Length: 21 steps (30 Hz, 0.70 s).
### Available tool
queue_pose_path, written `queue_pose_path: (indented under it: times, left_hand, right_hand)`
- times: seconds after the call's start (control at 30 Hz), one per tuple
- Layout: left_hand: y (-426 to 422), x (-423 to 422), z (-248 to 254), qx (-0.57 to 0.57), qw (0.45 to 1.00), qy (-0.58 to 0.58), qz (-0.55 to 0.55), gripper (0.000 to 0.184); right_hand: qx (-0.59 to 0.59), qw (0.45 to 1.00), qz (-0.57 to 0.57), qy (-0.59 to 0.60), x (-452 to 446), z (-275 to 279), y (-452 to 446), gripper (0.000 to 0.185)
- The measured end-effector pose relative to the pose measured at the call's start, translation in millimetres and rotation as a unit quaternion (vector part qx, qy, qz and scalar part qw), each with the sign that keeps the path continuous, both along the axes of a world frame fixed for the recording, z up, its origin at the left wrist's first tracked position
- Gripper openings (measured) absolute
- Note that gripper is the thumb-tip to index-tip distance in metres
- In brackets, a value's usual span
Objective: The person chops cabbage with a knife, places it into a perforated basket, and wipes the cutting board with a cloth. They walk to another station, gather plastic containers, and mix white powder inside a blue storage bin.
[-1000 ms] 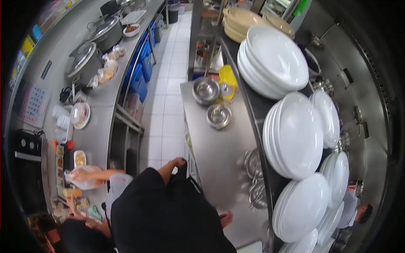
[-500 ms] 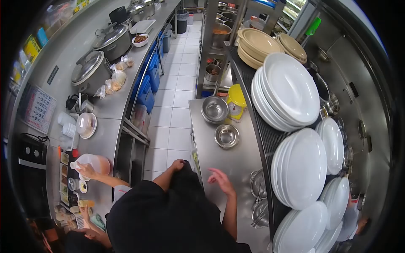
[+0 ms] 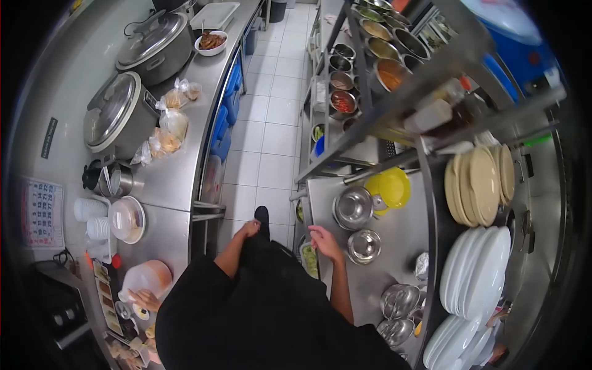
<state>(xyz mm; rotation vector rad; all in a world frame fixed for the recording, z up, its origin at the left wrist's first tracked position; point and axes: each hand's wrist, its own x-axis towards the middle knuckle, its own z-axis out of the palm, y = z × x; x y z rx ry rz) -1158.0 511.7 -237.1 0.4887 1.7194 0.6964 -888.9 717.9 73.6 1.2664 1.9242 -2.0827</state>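
My left hand [image 3: 249,229] hangs in front of my dark clothing, above the tiled floor, its fingers curled in and nothing visible in them. Out to the right, my right hand [image 3: 325,241] is held in the air with its fingers loosely apart, holding nothing. Its nearest neighbours are a shiny metal bowl [image 3: 364,246] and a larger stack of steel bowls [image 3: 353,208] on the steel counter [image 3: 394,265]. A yellow kitchen scale [image 3: 390,187] stands behind these bowls. Below my right hand, a container of green vegetables [image 3: 309,259] shows beside the counter edge.
A tiled aisle [image 3: 271,135] runs ahead. Rice cookers [image 3: 112,114], bagged food [image 3: 166,139] and a bowl of meat [image 3: 211,42] line the left counter. A co-worker's hand [image 3: 145,300] is by a plastic jug [image 3: 148,277]. Metal shelving [image 3: 370,142] and white plates [image 3: 475,271] stand right.
My view has shifted forward along the aisle, and the right-hand shelving is closer. My right hand's fingers have drawn in somewhat. The co-worker's hand has moved from the jug's top to its near side.
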Motion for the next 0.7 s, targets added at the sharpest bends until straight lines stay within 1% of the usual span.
queue_pose_path:
  times: [0.07, 0.1, 0.13, 0.17, 0.27, 0.33, 0.4, 0.47, 0.57, 0.6, 0.63, 0.7]
  left_hand:
    - [16.4, -71.8, -5.7, 0.078, 0.983, 0.167, -0.027, 0.033]
    - [26.4, -100.8, 45.3, 0.090, 0.974, 0.207, 0.008, 0.029]
    - [29.9, -132.7, 39.5, 0.126, 0.959, 0.247, 0.054, 0.030]
    - [33.9, -156.9, 70.1, 0.160, 0.939, 0.285, 0.105, 0.027]
    - [48.4, -222.6, 165.4, 0.213, 0.890, 0.370, 0.159, 0.024]
    - [55.1, -248.0, 211.9, 0.223, 0.841, 0.458, 0.181, 0.026]
    - [54.4, -268.2, 223.6, 0.169, 0.811, 0.529, 0.184, 0.030]
    - [57.0, -282.6, 224.8, 0.119, 0.794, 0.560, 0.205, 0.033]
    - [60.5, -290.5, 204.7, 0.033, 0.773, 0.599, 0.207, 0.038]
    - [60.7, -295.1, 200.8, 0.007, 0.765, 0.613, 0.198, 0.040]
    - [61.7, -295.8, 199.9, 0.007, 0.756, 0.626, 0.189, 0.041]
    - [60.6, -298.3, 196.8, 0.001, 0.774, 0.604, 0.192, 0.042]
  right_hand:
    - [-0.029, 1.000, 0.003, 0.011, -37.5, -19.8, 8.0, 0.033]
    - [-0.033, 0.999, 0.028, 0.005, -55.3, -30.6, 15.4, 0.033]
    - [-0.037, 0.998, 0.052, -0.001, -70.5, -40.6, 23.2, 0.033]
    - [-0.042, 0.996, 0.074, -0.006, -83.5, -47.3, 27.7, 0.032]
    - [-0.041, 0.995, 0.088, 0.003, -139.1, -42.7, 50.5, 0.032]
    - [-0.118, 0.993, 0.020, 0.025, -180.9, -41.5, 68.3, 0.031]
    - [-0.182, 0.980, -0.046, 0.059, -217.9, -50.1, 90.1, 0.031]
    - [-0.235, 0.960, -0.108, 0.103, -253.7, -65.2, 112.7, 0.030]
    - [-0.230, 0.957, -0.143, 0.101, -302.6, -83.0, 176.0, 0.030]
    - [-0.227, 0.947, -0.198, 0.108, -317.1, -96.3, 201.8, 0.030]
    - [-0.220, 0.936, -0.250, 0.119, -331.2, -114.6, 235.0, 0.030]
    - [-0.245, 0.892, -0.331, 0.185, -356.4, -152.4, 301.6, 0.032]
